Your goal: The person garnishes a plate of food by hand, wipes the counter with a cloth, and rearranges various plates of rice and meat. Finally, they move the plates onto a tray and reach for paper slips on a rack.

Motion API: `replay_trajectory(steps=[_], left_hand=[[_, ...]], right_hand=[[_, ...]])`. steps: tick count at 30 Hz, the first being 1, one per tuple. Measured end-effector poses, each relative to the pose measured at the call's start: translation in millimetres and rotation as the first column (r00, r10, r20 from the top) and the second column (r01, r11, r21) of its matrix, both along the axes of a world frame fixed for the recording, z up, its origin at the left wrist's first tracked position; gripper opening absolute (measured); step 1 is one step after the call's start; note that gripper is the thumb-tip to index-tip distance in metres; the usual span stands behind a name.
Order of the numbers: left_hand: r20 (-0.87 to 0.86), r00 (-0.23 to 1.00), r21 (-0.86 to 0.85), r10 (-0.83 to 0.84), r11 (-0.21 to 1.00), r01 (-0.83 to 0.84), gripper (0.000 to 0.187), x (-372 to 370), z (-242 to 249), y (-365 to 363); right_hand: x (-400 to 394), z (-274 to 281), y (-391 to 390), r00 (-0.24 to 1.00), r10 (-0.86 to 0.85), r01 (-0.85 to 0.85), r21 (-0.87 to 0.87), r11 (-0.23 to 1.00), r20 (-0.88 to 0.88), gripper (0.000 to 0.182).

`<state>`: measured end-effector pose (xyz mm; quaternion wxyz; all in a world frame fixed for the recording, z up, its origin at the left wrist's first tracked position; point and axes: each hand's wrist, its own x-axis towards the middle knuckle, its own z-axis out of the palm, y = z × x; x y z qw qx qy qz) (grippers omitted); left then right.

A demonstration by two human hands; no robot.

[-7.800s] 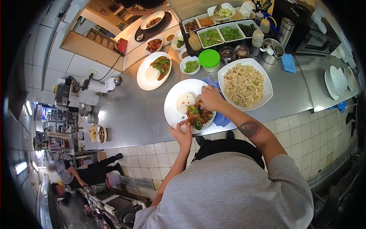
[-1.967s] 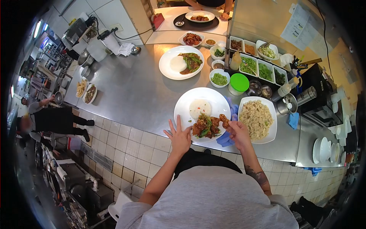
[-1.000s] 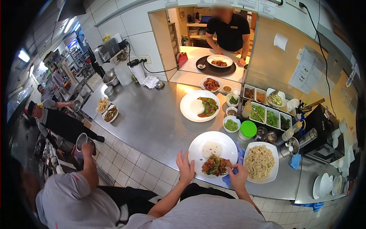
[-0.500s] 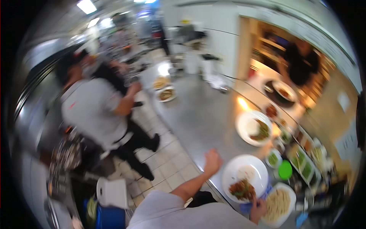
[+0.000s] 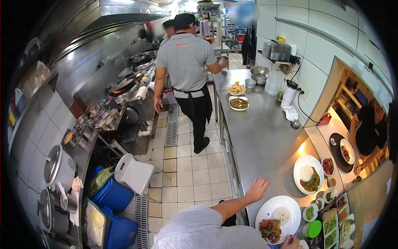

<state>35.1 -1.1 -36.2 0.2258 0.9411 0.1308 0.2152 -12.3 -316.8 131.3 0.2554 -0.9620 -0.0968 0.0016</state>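
My left hand (image 5: 257,189) is over the edge of the steel counter (image 5: 257,137), fingers apart and holding nothing. Just below it lies a large white plate (image 5: 291,207) with a browned, saucy dish with green bits (image 5: 270,230) on its near left side. At the bottom of the view my right hand (image 5: 291,242) is at the plate's near right rim, its fingertips pinched together. What they hold, if anything, I cannot make out. Farther up, a second white plate (image 5: 304,164) bears a mound of rice (image 5: 306,172) and a green-and-brown dish (image 5: 311,181).
Small bowls of chopped greens (image 5: 309,213), a green-lidded tub (image 5: 312,228) and garnish trays (image 5: 330,226) line the right side. Two filled dishes (image 5: 239,103) stand farther along. A co-worker (image 5: 184,62) walks in the aisle; another person (image 5: 369,128) stands beyond the serving window.
The view has turned left and sharpened. My left hand has gone from loosely curled to spread fingers. My right hand stays by the plate's rim. The co-worker now faces away, farther up the aisle.
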Motion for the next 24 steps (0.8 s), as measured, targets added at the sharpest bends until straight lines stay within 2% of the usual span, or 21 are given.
replay_trajectory(steps=[2, 3, 6, 7, 9, 10, 12, 14, 16, 19, 20, 22, 24], left_hand=[[0.002, 1.000, 0.018, -0.002, 1.000, 0.002, 0.041, 0.3, -2.0, -1.3], [0.004, 1.000, 0.013, -0.002, 1.000, 0.002, 0.041, 0.9, -1.5, -1.9], [-0.005, 1.000, 0.006, -0.001, 1.000, 0.001, 0.040, 0.1, 1.9, -1.6], [-0.008, 1.000, 0.008, 0.002, 1.000, -0.002, 0.040, 1.1, 1.7, -0.9], [-0.012, 1.000, 0.052, 0.011, 0.999, -0.010, 0.039, 3.9, -0.7, -1.0], [-0.010, 1.000, 0.092, 0.013, 0.996, -0.012, 0.039, 6.0, -3.9, -0.7], [-0.106, 0.994, 0.082, -0.009, 0.996, 0.018, 0.039, 8.6, -1.5, 1.8], [-0.094, 0.995, 0.058, -0.029, 0.998, 0.035, 0.038, 9.0, 2.3, -0.1], [0.019, 0.999, 0.118, -0.046, 0.992, 0.044, 0.035, 9.2, 5.0, -3.5], [0.105, 0.992, 0.005, -0.075, 0.997, 0.075, 0.033, 5.2, 4.6, -1.6], [0.138, 0.986, -0.065, -0.090, 0.993, 0.099, 0.033, 4.3, -4.6, 4.9], [0.143, 0.986, -0.174, -0.083, 0.979, 0.107, 0.033, 13.2, -8.1, 19.6], [0.077, 0.996, -0.249, -0.050, 0.966, 0.067, 0.034, 29.8, -6.4, 32.4]], right_hand=[[-13.9, 40.3, 23.5, 0.991, 0.050, -0.078, -0.234, 0.969, -0.125, 0.034], [-9.1, 11.2, 13.0, 0.992, 0.041, -0.078, -0.341, 0.937, -0.116, 0.033], [-9.1, -8.9, 6.7, 0.974, -0.022, 0.014, -0.037, 0.999, -0.227, 0.037], [-13.0, 3.5, 12.4, 0.963, -0.054, 0.037, -0.070, 0.997, -0.265, 0.039], [-3.3, -43.7, 0.8, 0.993, -0.088, 0.098, 0.132, 0.986, -0.075, 0.020], [-2.1, -66.9, -5.8, 0.991, -0.134, 0.126, 0.225, 0.966, 0.019, 0.021], [-2.2, -62.5, -6.6, 0.991, -0.130, 0.122, 0.193, 0.974, 0.029, 0.025], [-3.4, -49.4, -2.8, 0.984, -0.176, 0.176, 0.159, 0.971, -0.016, 0.029], [-2.6, -46.1, -5.4, 0.984, -0.159, 0.150, 0.109, 0.983, 0.084, 0.033], [-1.5, -59.7, -13.8, 0.976, -0.218, 0.212, 0.229, 0.950, 0.002, 0.016], [-1.8, -53.9, -13.7, 0.974, -0.220, 0.197, 0.267, 0.943, 0.060, 0.011], [-4.1, -28.7, -8.8, 0.959, -0.219, 0.151, 0.332, 0.931, 0.180, 0.021], [-4.7, -27.5, -12.5, 0.957, -0.268, 0.208, 0.375, 0.903, 0.115, 0.037]])
